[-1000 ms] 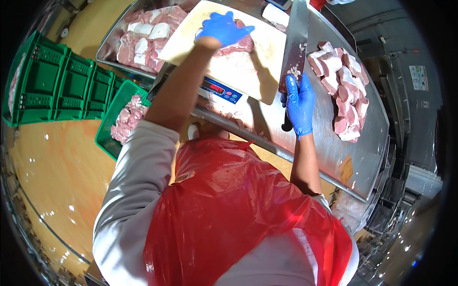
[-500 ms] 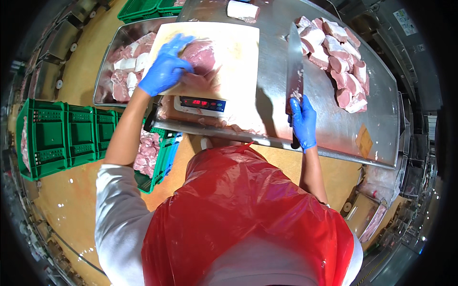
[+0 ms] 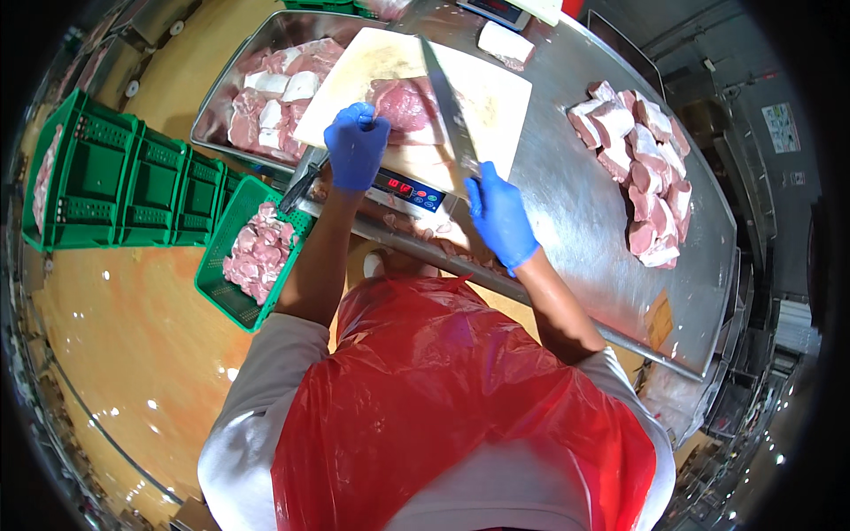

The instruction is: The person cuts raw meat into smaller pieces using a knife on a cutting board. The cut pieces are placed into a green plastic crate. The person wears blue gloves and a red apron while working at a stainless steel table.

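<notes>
My left hand (image 3: 357, 146), in a blue glove, is closed at the near-left edge of a slab of pink meat (image 3: 403, 111), fingers pinched on it. The slab lies on a cream cutting board (image 3: 500, 97) above a digital scale (image 3: 407, 193) with a red display. My right hand (image 3: 500, 217), also gloved, grips a long knife (image 3: 447, 106), whose blade slants up across the board over the meat's right part; whether it touches the meat I cannot tell. Below my left hand, a black-handled tool (image 3: 301, 186) rests at the table's edge.
A steel tray (image 3: 212, 106) of meat pieces is left of the board. A meat pile (image 3: 642, 177) and one piece (image 3: 505, 44) lie on the steel table (image 3: 673, 310). Green crates (image 3: 97, 168) and a crate of trimmings (image 3: 212, 279) stand left. Another scale (image 3: 496, 11) is at the back.
The knife has swung from beside the board to slanting over it, with my right hand moved leftward. My left hand has drawn its spread fingers closed at the meat's edge.
</notes>
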Demonstrator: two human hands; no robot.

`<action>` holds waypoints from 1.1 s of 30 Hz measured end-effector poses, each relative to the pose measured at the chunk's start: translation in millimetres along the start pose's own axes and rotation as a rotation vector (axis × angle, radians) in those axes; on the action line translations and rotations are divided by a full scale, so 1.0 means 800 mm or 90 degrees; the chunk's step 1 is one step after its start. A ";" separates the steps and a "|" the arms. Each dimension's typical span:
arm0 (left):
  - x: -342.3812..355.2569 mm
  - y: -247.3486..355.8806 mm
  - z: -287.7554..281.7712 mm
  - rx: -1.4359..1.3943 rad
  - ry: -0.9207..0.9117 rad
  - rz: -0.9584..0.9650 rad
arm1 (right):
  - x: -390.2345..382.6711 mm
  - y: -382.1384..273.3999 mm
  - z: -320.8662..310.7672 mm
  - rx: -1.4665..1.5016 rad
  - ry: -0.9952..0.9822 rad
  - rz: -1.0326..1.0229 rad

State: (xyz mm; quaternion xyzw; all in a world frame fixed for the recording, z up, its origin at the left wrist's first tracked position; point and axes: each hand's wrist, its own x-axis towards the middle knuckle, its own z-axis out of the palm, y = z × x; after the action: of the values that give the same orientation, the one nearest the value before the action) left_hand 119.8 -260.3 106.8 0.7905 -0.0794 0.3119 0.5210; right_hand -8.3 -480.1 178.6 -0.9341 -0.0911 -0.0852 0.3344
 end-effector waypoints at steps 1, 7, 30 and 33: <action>0.003 0.006 -0.005 -0.004 -0.042 -0.039 | 0.014 -0.008 0.012 0.006 -0.025 0.003; -0.031 0.012 -0.022 -0.116 -0.095 -0.265 | 0.093 -0.049 0.058 0.009 -0.029 -0.058; -0.019 -0.014 -0.081 0.127 -0.231 0.166 | 0.036 -0.090 0.009 -0.187 -0.173 -0.021; -0.024 -0.001 -0.076 0.199 -0.209 0.161 | 0.088 -0.085 0.070 -0.181 -0.154 -0.044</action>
State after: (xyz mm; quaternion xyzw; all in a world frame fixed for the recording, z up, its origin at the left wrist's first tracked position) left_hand 80.0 -210.7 111.0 0.8851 -0.2121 0.2506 0.3298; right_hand 49.7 -384.8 192.8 -0.9717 -0.1499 0.0044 0.1822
